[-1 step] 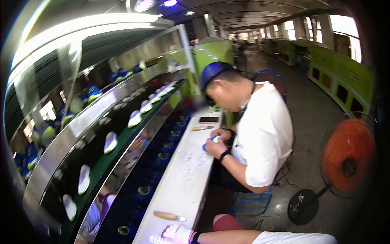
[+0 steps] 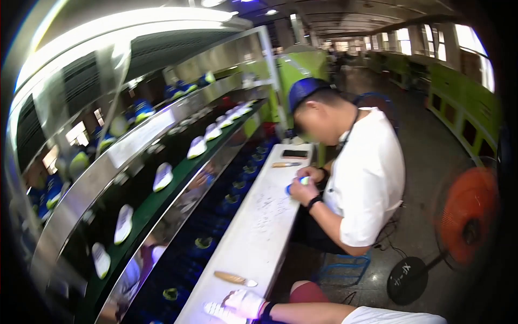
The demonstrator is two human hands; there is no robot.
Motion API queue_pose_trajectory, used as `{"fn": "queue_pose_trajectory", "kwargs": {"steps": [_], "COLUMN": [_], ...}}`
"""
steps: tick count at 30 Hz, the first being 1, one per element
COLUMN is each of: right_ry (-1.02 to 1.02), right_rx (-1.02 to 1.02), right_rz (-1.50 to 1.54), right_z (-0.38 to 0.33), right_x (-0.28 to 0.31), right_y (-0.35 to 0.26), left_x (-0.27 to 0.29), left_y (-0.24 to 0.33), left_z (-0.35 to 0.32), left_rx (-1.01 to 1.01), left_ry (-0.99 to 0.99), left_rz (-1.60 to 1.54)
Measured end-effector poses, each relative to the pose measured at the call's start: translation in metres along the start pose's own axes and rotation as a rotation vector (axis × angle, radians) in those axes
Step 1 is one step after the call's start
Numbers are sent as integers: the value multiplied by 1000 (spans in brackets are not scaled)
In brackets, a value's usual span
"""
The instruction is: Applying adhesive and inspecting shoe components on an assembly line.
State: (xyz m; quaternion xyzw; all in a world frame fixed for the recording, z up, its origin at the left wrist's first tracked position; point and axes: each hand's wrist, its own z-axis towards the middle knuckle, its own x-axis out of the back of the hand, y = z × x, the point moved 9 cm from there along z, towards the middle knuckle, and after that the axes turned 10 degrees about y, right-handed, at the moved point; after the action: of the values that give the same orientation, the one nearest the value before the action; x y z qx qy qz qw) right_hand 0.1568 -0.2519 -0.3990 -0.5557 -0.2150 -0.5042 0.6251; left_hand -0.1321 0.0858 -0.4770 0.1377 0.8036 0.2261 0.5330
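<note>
At the 6 o'clock edge a gloved hand [image 2: 245,302] lies on the long white bench [image 2: 259,237], its forearm coming in from the lower right; which of the wearer's hands it is cannot be told, and no second hand of theirs shows. Its fingers are closed together over a pale sole [image 2: 218,311] that pokes out toward 9 o'clock from under the glove, flat on the bench top. Just beside it, toward 12 o'clock, lies a wooden-handled tool [image 2: 234,278], apart from the glove. Farther up the bench, toward 1 o'clock, a co-worker in a white shirt [image 2: 369,178] and blue cap [image 2: 302,89] sits bent over the bench edge, both hands [image 2: 305,186] wrapped around a small blue and white piece [image 2: 298,183]. Near that person, toward 12 o'clock, a second wooden tool [image 2: 285,164] and a dark phone [image 2: 294,154] rest on the bench. From 9 to 11 o'clock runs a green conveyor [image 2: 156,202] carrying white soles [image 2: 162,176] spaced well apart, with a lower belt of blue pieces [image 2: 237,186] between it and the bench. At 3 o'clock stands an orange fan [image 2: 467,216] on a black base.
</note>
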Motion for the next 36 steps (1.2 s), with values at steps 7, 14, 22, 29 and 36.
{"fn": "queue_pose_trajectory", "kwargs": {"steps": [7,14,22,29,36], "right_ry": [183,176,308,552,538], "right_rx": [36,-58,-215,-296,-465], "right_rz": [65,303,543,1286,1252], "right_z": [-31,-78,-52,-83,-83], "right_x": [30,55,120,68,59], "right_y": [-25,-37,-54,-34,-17], "left_x": [-131,-247,-253,-302,-252], "left_y": [-175,-135,-149,-194,-206], "left_z": [-66,-82,-17,-65,-82], "left_rx": [-130,-803,-393,-1250,-1081], "left_ry": [710,624,658,370,593], "left_rz": [268,1912,2191,1555,1220]}}
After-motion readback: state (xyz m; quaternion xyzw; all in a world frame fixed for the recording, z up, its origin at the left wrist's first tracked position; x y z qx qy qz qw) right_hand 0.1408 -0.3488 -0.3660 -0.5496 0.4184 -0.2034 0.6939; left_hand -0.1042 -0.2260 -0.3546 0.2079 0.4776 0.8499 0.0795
